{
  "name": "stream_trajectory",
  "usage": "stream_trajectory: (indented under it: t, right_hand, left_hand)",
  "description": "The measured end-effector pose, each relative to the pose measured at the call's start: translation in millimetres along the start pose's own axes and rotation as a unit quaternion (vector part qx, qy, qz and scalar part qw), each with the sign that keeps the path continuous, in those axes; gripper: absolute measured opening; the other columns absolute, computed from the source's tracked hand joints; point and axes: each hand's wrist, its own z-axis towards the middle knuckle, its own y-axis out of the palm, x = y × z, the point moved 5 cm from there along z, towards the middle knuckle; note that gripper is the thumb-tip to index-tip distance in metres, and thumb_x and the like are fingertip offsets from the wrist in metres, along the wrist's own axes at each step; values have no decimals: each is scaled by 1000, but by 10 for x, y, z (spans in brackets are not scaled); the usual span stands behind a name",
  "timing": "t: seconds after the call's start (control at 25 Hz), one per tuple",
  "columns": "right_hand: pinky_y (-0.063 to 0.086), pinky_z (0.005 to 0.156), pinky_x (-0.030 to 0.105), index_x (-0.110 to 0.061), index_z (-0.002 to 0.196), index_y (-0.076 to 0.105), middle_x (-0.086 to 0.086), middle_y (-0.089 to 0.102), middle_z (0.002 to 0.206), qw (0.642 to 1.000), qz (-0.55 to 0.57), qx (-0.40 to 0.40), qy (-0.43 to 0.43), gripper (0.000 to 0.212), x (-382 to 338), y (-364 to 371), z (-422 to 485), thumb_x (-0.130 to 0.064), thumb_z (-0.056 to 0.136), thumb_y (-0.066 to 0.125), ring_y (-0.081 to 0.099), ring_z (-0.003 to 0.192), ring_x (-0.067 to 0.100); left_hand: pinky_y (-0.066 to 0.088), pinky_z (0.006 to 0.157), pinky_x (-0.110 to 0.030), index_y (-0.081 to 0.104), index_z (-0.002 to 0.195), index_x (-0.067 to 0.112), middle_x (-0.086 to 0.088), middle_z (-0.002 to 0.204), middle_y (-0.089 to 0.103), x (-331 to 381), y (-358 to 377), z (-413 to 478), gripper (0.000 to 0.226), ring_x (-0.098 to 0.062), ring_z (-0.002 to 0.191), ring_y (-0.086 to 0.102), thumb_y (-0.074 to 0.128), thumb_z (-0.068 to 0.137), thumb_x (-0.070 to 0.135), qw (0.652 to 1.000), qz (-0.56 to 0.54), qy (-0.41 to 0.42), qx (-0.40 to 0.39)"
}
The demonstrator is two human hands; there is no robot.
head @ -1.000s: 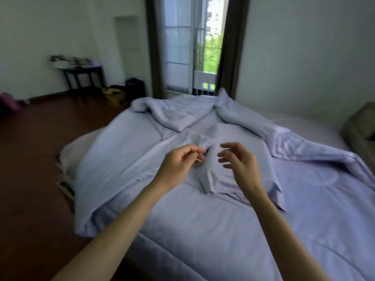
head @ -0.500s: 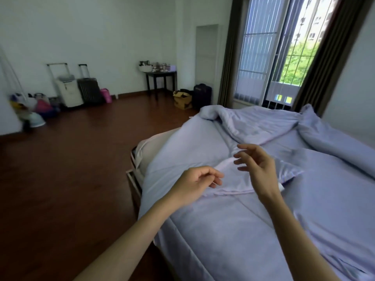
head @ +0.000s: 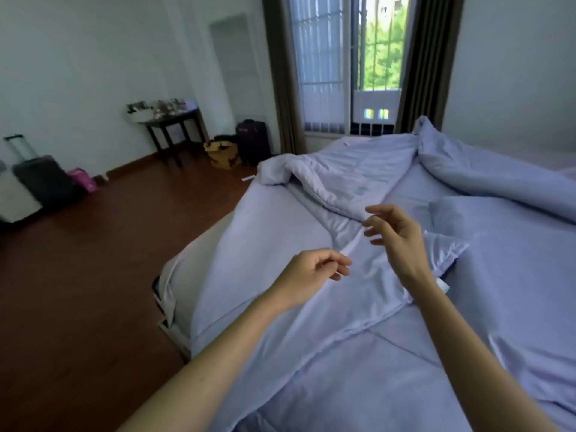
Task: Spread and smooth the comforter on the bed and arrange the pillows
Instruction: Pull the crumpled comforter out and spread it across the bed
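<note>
A pale lavender comforter (head: 358, 353) lies rumpled over the bed (head: 199, 244), with a folded-back ridge (head: 327, 179) toward the window and another bunched roll (head: 486, 169) at the far right. A flat lavender pillow (head: 442, 247) rests on the comforter, partly behind my right hand. My left hand (head: 311, 272) hovers above the comforter with fingers loosely curled and holds nothing. My right hand (head: 396, 238) is raised over the pillow's corner, fingers apart and empty.
Dark wooden floor (head: 93, 275) lies left of the bed. Suitcases (head: 40, 179) stand by the left wall, beside a dark side table (head: 171, 129) with clutter. A yellow bag (head: 223, 154) and black suitcase (head: 252, 141) sit near the curtained window (head: 352, 63).
The view swung left and then partly back toward the window. Both hands stayed empty above the comforter and drifted apart, the right one lifting higher over the pillow.
</note>
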Motion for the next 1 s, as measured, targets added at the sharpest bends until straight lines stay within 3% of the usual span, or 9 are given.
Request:
stream_trajectory:
  t: [0.28, 0.4, 0.48, 0.52, 0.6, 0.68, 0.76, 0.88, 1.0]
  right_hand:
    - [49, 63, 22, -29, 91, 65, -2, 69, 79, 986, -71, 89, 123, 26, 1114, -102, -226, -6, 88, 52, 63, 66, 7]
    - [50, 68, 26, -29, 90, 65, -1, 70, 81, 961, -131, 148, 196, 23, 1655, -103, -453, -8, 87, 57, 63, 73, 12]
    - [49, 72, 29, -30, 90, 64, -3, 70, 87, 939, -151, 187, 245, 21, 2005, -54, -572, -11, 87, 58, 62, 79, 16]
    - [47, 72, 26, -27, 94, 64, -2, 68, 92, 926, -157, 210, 273, 19, 2204, -37, -614, -10, 88, 57, 60, 82, 16]
    - [46, 75, 23, -18, 108, 61, 3, 65, 105, 898, -184, 248, 313, 21, 2512, 2, -665, -8, 89, 56, 60, 93, 20]
    - [47, 89, 33, -12, 126, 50, 10, 56, 125, 875, -190, 279, 346, 37, 2700, 87, -677, -14, 90, 59, 55, 111, 27]
    - [47, 92, 41, -15, 140, 32, 8, 44, 133, 853, -112, 315, 401, 59, 2795, 301, -641, -29, 91, 60, 49, 116, 28]
    - [53, 79, 43, -31, 141, 25, 2, 45, 119, 830, 57, 361, 420, 68, 2687, 568, -368, -43, 86, 63, 54, 99, 24]
    - [51, 59, 34, -29, 124, 36, 5, 51, 80, 772, 191, 454, 401, 60, 2619, 772, -38, -30, 77, 74, 51, 61, 19]
  left_hand:
    - [49, 80, -26, 52, 122, 26, 2, 103, 67, -1491, 569, 676, 33, -21, 97, 65, 55, 90, 19, 990, 90, -66, -89]
    - [44, 97, -42, 35, 139, 21, -7, 130, 51, -2283, 905, 648, 77, -30, 118, 53, 67, 74, 47, 912, 340, -46, -226]
    - [49, 84, -52, 37, 136, 23, -10, 121, 58, -2706, 963, 585, 111, -31, 103, 61, 77, 40, 60, 837, 485, 36, -250]
    - [51, 76, -50, 41, 131, 23, -11, 112, 62, -2863, 959, 580, 115, -30, 93, 64, 81, 29, 55, 829, 496, 48, -254]
    - [54, 73, -41, 47, 124, 19, -10, 105, 64, -2993, 861, 650, 86, -31, 92, 66, 85, 49, 32, 839, 464, 64, -277]
    - [50, 85, -37, 55, 120, 16, -12, 117, 63, -2958, 541, 836, 41, -32, 109, 62, 61, 80, 15, 879, 390, 2, -275]
    - [47, 90, -34, 60, 120, 17, -14, 123, 63, -3092, 140, 987, 35, -32, 116, 59, 54, 85, 16, 889, 350, -48, -292]
    - [48, 90, -32, 61, 122, 22, -15, 125, 62, -3265, -408, 1014, 44, -29, 115, 59, 52, 82, 7, 892, 305, -76, -326]
    - [49, 85, -27, 64, 116, 20, -11, 119, 65, -3356, -799, 778, 43, -26, 112, 60, 52, 80, 2, 900, 262, -89, -338]
